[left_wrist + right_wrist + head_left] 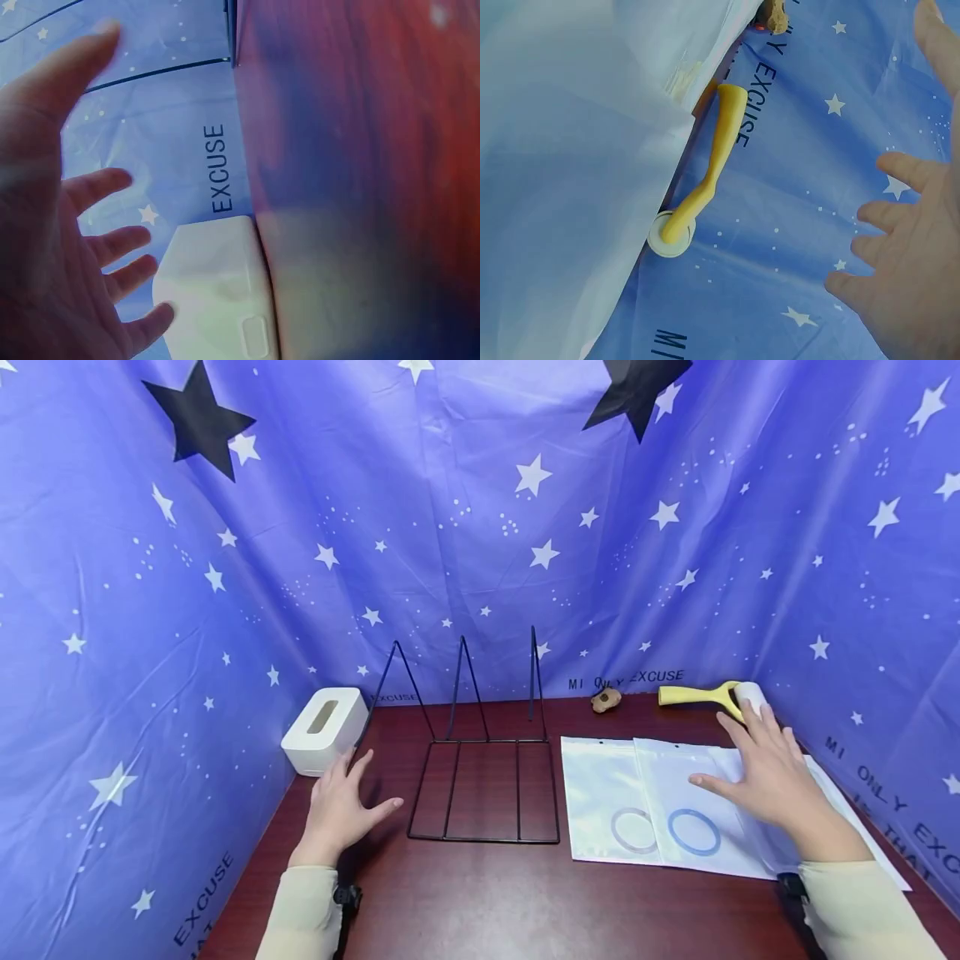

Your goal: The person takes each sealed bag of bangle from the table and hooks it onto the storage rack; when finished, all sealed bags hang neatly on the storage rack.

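My left hand (pixel 337 810) hovers with spread fingers between a white tissue box (pixel 326 727) and a black wire rack (pixel 483 841), holding nothing. The rack has several upright triangular dividers along its back. On the right, my right hand (pixel 772 772) is spread above flat white plastic bags (pixel 600 777), also with nothing in it. A clear ring (pixel 617 828) and a blue ring (pixel 671 831) show on the bags. Beyond the right hand lies a lint roller (pixel 693 695) with a yellow handle, seen whole in the right wrist view.
A small brown lump-like object (pixel 606 699) sits at the table's back edge. Blue star-printed cloth (pixel 480 527) hangs behind and along both sides of the dark red wooden table (pixel 510 902).
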`<state>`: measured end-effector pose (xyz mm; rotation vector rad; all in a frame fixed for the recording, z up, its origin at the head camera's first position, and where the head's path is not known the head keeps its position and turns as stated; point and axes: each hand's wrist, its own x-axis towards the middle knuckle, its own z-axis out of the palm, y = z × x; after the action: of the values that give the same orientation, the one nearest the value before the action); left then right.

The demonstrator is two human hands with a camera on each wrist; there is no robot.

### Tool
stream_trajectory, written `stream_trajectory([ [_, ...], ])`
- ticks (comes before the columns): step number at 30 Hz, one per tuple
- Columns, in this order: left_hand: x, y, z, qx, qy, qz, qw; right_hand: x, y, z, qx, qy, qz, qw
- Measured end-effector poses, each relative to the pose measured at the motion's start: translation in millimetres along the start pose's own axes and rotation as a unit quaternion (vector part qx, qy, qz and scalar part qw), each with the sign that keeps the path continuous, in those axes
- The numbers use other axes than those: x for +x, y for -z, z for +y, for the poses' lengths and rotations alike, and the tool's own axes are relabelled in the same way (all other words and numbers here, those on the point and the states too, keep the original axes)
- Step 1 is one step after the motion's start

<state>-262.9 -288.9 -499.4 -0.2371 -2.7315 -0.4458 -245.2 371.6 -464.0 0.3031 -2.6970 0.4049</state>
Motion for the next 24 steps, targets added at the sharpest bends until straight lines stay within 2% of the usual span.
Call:
stream_trajectory([
  [5,-2.6,-1.4,-1.4,-0.051,0.019,-0.036,0.9979,8.4,0.4,-3.1,0.014,0.009,-0.007,0.9998],
  [11,-3.8,-5.4,-4.3,-0.113,0.043,-0.102,0.9874,22.4,0.6,-9.0,0.031,0.006,-0.049,0.9983],
  [15,-4.8,-8.4,-6.1,-0.141,0.049,-0.114,0.9822,32.4,0.3,-14.9,0.049,0.01,-0.085,0.9951],
  [20,-6.2,-12.5,-4.8,-0.193,0.053,-0.137,0.97,44.1,-3.6,-17.0,0.08,0.0,-0.131,0.9882],
  [24,-9.1,-17.1,-2.4,-0.216,0.05,-0.162,0.9615,53.3,-10.7,-16.7,0.105,-0.008,-0.158,0.9818],
])
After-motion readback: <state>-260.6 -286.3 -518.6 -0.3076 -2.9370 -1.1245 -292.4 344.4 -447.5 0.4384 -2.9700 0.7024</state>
